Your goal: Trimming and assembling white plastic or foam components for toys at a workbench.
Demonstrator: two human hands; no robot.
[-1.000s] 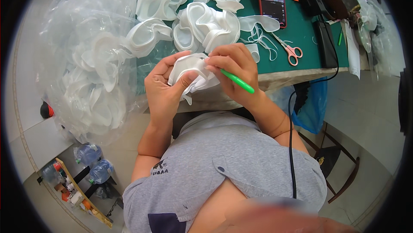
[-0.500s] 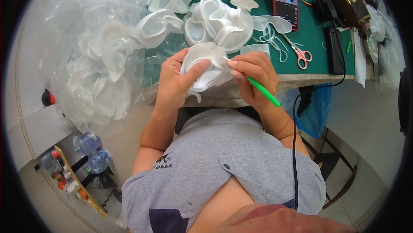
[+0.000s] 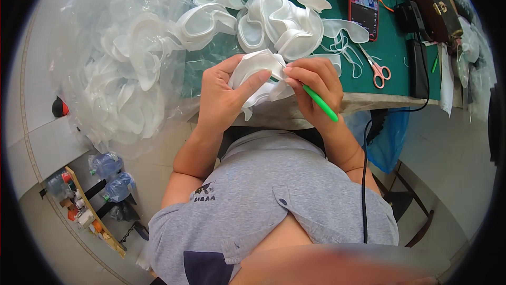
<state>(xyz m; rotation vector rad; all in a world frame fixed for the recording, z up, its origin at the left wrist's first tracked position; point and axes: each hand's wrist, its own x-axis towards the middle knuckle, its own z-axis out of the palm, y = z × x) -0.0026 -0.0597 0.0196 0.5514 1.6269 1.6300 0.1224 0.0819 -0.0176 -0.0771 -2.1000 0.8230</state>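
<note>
At a green-topped table [image 3: 390, 48], our left hand [image 3: 224, 95] grips a white molded piece [image 3: 253, 65] while our right hand [image 3: 319, 78] pinches a green-handled tool [image 3: 320, 103] at the piece's edge.

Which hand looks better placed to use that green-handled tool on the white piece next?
Probably the right hand: it holds the green-handled tool, close to the right edge of the white piece. The left hand is gripping that piece.

A red-edged phone [image 3: 363, 13] lies near a black box [image 3: 408, 17] and brown case [image 3: 433, 3]
</note>
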